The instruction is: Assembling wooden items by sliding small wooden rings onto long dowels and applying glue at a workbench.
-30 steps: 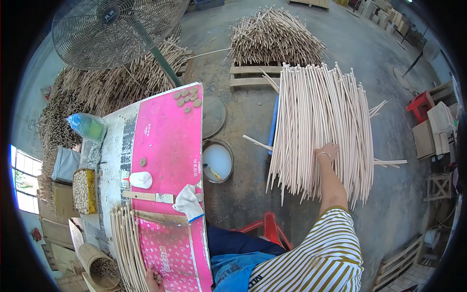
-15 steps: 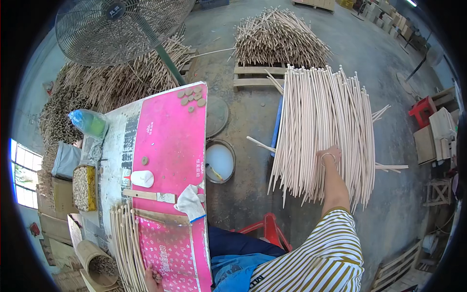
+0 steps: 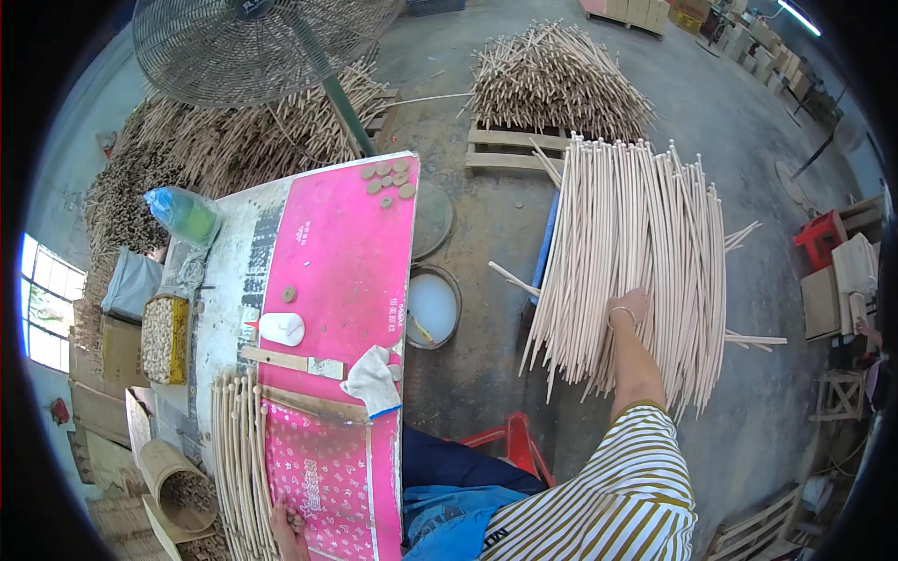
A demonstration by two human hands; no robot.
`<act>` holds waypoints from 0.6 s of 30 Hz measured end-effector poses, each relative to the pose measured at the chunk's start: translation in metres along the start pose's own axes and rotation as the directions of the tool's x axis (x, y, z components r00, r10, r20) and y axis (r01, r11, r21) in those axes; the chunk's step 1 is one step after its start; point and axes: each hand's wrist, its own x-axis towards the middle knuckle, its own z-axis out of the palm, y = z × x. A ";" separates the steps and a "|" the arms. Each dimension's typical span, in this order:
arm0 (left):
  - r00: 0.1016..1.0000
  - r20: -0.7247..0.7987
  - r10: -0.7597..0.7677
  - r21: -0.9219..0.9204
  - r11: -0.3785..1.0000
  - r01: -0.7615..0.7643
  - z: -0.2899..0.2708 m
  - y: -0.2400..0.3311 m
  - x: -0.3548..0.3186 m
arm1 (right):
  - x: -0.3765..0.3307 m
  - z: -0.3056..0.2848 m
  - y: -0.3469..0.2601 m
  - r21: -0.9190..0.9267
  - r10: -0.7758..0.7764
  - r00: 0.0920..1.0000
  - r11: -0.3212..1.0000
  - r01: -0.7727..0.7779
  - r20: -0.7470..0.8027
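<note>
My right hand (image 3: 629,305), with a bangle at its wrist, is on a broad stack of pale wooden sticks (image 3: 599,224); its fingers curl down onto the sticks and their tips are hidden. At the near edge of the pink-covered table (image 3: 346,243), my left hand (image 3: 286,531) closes around several small round wooden pieces (image 3: 295,520). Beside it lies a row of knob-ended sticks (image 3: 241,458). Farther up the table are a white glue bottle (image 3: 282,327), a flat wooden strip with a pale end (image 3: 276,358) and a white glove (image 3: 372,381).
Brown discs (image 3: 388,179) lie at the table's far corner. A yellow basket of wooden balls (image 3: 165,341) stands at the left. Between table and stack is a bucket of whitish liquid (image 3: 432,304). A large fan (image 3: 262,47), a pallet of sticks (image 3: 557,84) and a red stool (image 3: 517,444) surround the spot.
My right hand has shifted slightly left and nearer over the sticks, and its fingers look drawn together. The left hand stays at the small round pieces. The whole view has shifted a little.
</note>
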 end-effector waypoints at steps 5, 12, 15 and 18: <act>1.000 -0.015 -0.019 0.029 0.999 0.019 0.001 0.004 -0.005 | 0.012 -0.012 0.011 0.209 -0.065 0.995 0.977 0.047 0.077; 1.000 0.001 -0.019 -0.007 1.000 0.019 0.000 0.001 -0.002 | 0.066 -0.075 0.046 0.817 -0.603 0.643 0.026 -0.576 0.473; 1.000 0.000 -0.012 -0.020 1.000 0.012 0.002 0.002 0.000 | 0.067 -0.091 0.053 0.503 -0.814 0.504 -0.320 -0.803 0.287; 1.000 0.022 0.013 -0.036 0.999 -0.012 -0.002 -0.004 0.003 | 0.052 -0.094 0.051 0.390 -0.882 0.444 -0.357 -0.849 0.159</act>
